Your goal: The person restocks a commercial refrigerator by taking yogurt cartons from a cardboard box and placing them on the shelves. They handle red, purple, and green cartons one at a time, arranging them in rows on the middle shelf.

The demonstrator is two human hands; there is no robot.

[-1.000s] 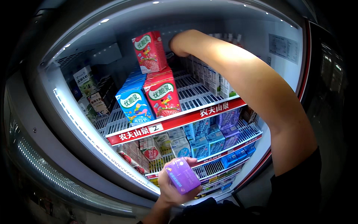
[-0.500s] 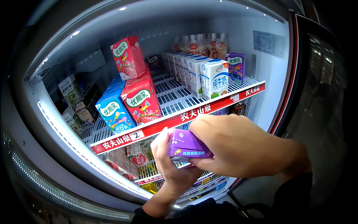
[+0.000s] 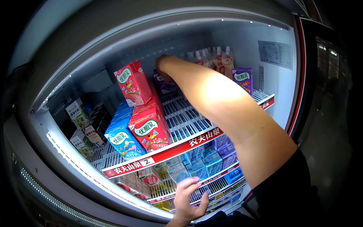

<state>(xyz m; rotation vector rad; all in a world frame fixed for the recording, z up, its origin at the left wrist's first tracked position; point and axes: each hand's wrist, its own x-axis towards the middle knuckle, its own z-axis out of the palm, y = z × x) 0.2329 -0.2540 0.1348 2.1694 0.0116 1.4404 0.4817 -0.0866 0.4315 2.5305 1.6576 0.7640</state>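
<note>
My right arm reaches deep into the fridge, over the upper wire shelf [image 3: 183,115]. At its far end my right hand [image 3: 163,64] is closed around a purple drink carton [image 3: 160,82] at the back of the shelf; its fingers are partly hidden. To the left of that carton stand red drink cartons [image 3: 149,132] in a row, with another red carton [image 3: 132,85] stacked on top. Below the upper shelf, in front of the lower racks, my left hand [image 3: 189,200] is open and holds nothing, its thumb apart from the bent fingers.
Blue cartons [image 3: 123,142] line the left of the red row. Right of my forearm stand a purple carton [image 3: 242,79] and spouted pouches [image 3: 223,62]. A red-and-white shelf edge [image 3: 177,148] runs across the front. Light-blue cartons [image 3: 200,162] fill a lower shelf.
My right hand has carried the purple carton from in front of the shelf to its back. My left hand has let go of it and dropped lower.
</note>
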